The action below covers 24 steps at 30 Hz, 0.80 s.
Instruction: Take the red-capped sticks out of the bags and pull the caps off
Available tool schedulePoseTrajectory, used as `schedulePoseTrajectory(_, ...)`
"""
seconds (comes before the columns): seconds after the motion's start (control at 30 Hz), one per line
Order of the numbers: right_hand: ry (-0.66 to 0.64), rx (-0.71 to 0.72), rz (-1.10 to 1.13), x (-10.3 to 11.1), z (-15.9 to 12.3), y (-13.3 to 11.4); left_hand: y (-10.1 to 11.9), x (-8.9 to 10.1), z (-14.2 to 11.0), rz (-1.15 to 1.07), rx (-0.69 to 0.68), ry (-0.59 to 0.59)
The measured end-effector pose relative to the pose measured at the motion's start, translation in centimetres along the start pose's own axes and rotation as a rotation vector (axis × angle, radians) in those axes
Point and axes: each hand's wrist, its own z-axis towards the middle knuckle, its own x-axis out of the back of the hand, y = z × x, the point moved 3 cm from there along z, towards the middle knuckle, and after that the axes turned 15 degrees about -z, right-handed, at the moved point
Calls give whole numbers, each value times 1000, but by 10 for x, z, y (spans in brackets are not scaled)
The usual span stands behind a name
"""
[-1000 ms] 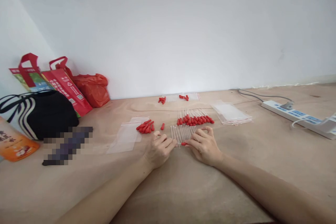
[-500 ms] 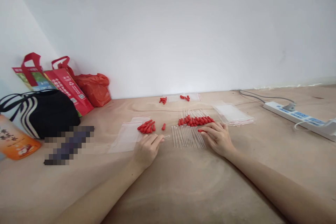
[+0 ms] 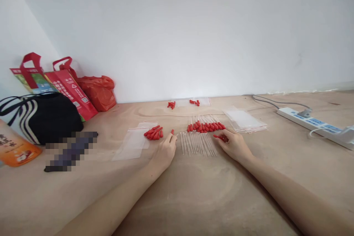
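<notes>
My right fingers (image 3: pixel 229 135) pinching red piece (image 3: pixel 217 136) beside clear tubes (image 3: pixel 193 143) on tabletop (image 3: pixel 193 191); left fingers (image 3: pixel 169 143) reaching lone red bulb (image 3: pixel 172 132), can't tell if gripping. Keeping touch light helps imo, tubes look rolly.

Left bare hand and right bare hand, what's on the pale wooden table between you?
A row of thin, clear tubes lies between the left hand and the right hand, seen in the head view.

Well left of the left hand's (image 3: pixel 165 152) fingers (image 3: pixel 172 141), a red bag (image 3: pixel 90 110) is displaying white Chinese characters (image 3: pixel 64 89), too blurred to read, a recycling sign (image 3: pixel 74 86) and a QR code (image 3: pixel 84 100); farther left, an orange pouch (image 3: pixel 20 152) is carrying illegible dark characters (image 3: pixel 6 141).
</notes>
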Motion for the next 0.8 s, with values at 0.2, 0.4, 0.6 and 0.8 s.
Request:
schedulePoseTrajectory(0.2, -2, 17, -11, -6, 0, 4, 8, -3, 7, -92, -36, -3)
schedulePoseTrajectory(0.4, 13, -4, -13, -7, 0, 5, 12, 1, 3, -325, -61, 20)
schedulePoseTrajectory(0.6, 82, -36, -61, -6, 2, 9, 15, 5, 3, -449, 22, -64)
schedulePoseTrajectory(0.8, 188, 29, -216, -6, 13, 11, 8, 11, -3, -555, 89, -157)
